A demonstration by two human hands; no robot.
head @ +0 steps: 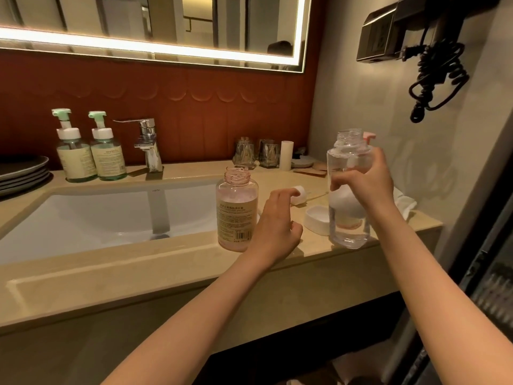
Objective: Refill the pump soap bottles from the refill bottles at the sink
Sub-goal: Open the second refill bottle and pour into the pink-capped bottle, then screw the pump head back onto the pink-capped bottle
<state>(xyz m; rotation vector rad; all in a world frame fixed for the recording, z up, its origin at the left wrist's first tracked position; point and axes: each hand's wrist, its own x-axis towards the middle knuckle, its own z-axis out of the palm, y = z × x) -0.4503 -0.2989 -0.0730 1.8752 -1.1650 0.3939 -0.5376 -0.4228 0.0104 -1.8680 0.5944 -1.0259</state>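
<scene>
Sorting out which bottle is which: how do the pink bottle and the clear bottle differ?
The pink bottle stands on the counter untouched and carries a printed label; the clear bottle is gripped by the right hand and shows no label. The left hand hovers beside the pink one. Both are uncapped.

Two green pump bottles (72, 151) (107, 151), two open bottles (237, 209) (348, 190), two glasses (244, 153) (268, 153).

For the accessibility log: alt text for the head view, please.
At a bathroom sink, a person's right hand holds an uncapped clear bottle upright above the counter, while the left hand hovers open beside an uncapped pink bottle standing on the counter edge. Two green pump bottles stand left of the faucet.
</scene>
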